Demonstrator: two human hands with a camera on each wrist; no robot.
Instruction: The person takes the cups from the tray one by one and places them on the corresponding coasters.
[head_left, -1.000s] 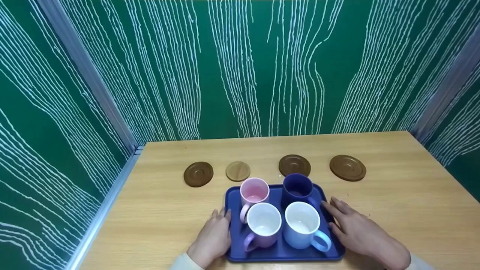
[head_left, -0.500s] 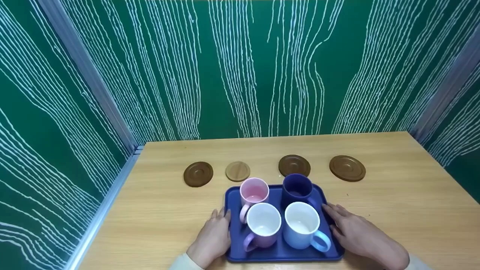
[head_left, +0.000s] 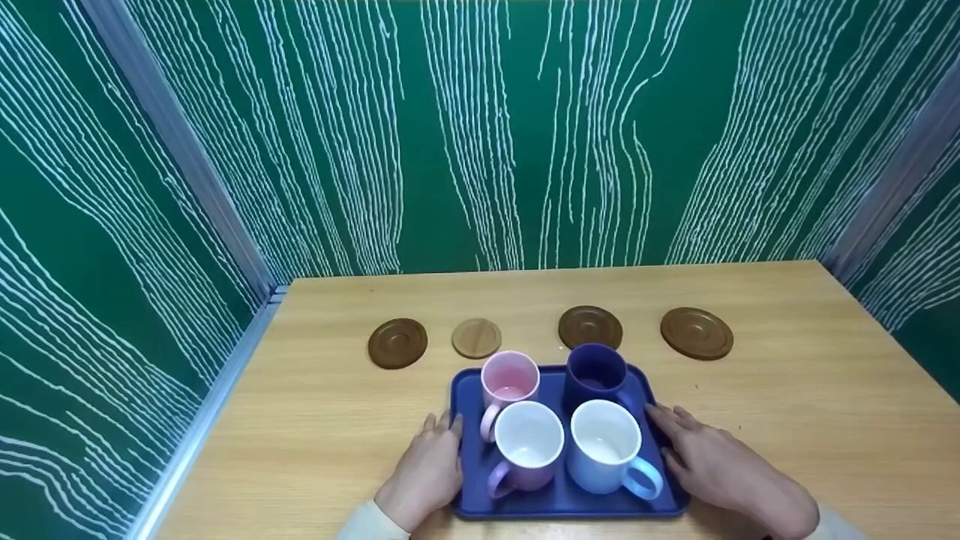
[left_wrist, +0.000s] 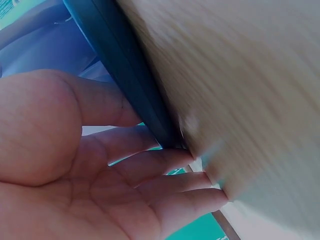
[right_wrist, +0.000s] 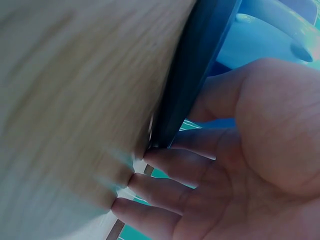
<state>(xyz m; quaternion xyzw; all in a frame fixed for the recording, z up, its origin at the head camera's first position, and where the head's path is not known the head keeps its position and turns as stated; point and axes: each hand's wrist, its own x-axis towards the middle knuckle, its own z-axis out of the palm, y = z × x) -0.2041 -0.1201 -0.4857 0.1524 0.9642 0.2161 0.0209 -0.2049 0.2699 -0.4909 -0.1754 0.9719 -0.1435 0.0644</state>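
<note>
A dark blue tray (head_left: 570, 507) lies on the table and bears a pink mug (head_left: 510, 375), a navy mug (head_left: 595, 371), a purple mug (head_left: 529, 450) and a light blue mug (head_left: 604, 450). My left hand (head_left: 424, 465) grips the tray's left side. In the left wrist view its thumb (left_wrist: 107, 102) lies over the rim, with the other fingers at the outer side and their tips at the tabletop. On the right side my right hand (head_left: 712, 461) holds the tray the same way, its thumb (right_wrist: 217, 97) over the rim in the right wrist view.
Behind the tray lie a brown round coaster (head_left: 397, 343), a smaller pale wooden coaster (head_left: 476, 338), another brown coaster (head_left: 589, 325) close behind the navy mug, and a brown coaster (head_left: 697, 333) at right. Green walls (head_left: 450, 135) with white lines rise beyond the wooden table (head_left: 315, 420).
The right hand's fingers have drawn in slightly against the tray's edge. Mugs, tray and left hand keep their places, while the head view has shifted a little.
</note>
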